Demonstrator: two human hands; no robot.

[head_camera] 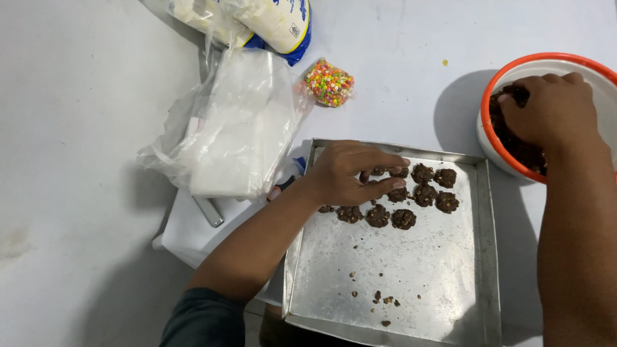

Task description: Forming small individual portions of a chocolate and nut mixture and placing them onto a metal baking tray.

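A square metal baking tray (411,283) lies in front of me with several dark chocolate cookie lumps (424,193) grouped near its far edge. My left hand (350,172) rests over the tray's far left corner, fingers together, touching the lumps there. My right hand (549,109) reaches into a white bowl with an orange rim (514,67) at the right, fingers curled in the dark chocolate mixture (520,151) inside. What the fingers hold in the bowl is hidden.
A small bag of multicoloured sprinkles (329,82) lies beyond the tray. Crumpled clear plastic bags (231,128) sit at the left over white paper (193,234) and a metal tool (209,211). A white-and-blue packet (270,22) is at the top. Crumbs (382,299) dot the tray.
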